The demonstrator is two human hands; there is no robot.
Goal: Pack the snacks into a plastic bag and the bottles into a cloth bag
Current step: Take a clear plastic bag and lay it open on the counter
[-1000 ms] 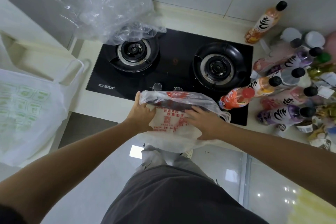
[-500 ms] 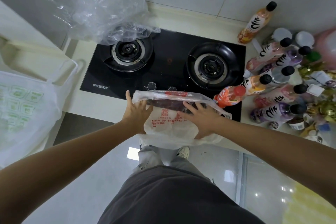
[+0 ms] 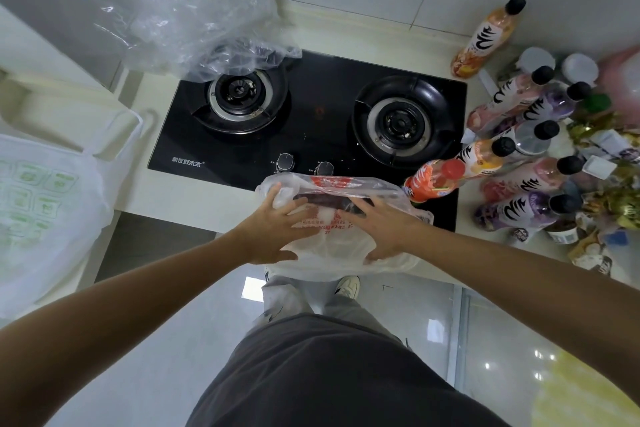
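Note:
A white plastic bag (image 3: 332,246) with red print lies over the counter's front edge, its mouth toward the stove. My left hand (image 3: 273,225) lies on its left side, fingers spread. My right hand (image 3: 377,229) presses flat on its right side. Something dark shows inside the bag's mouth. Several drink bottles (image 3: 519,184) with black caps lie in a heap on the counter at the right; a red-capped bottle (image 3: 436,180) lies nearest the bag. Snack packets (image 3: 609,204) are piled at the far right edge. A white bag with green print (image 3: 41,204) sits at the left.
A black two-burner gas stove (image 3: 311,121) fills the counter behind the bag. A crumpled clear plastic bag (image 3: 183,14) rests against the wall over the left burner. One orange bottle (image 3: 485,38) leans at the back right. Glossy floor and my legs are below.
Both hands have flattened and spread on the white plastic bag, sliding slightly down it toward the counter edge. The bottles have not moved.

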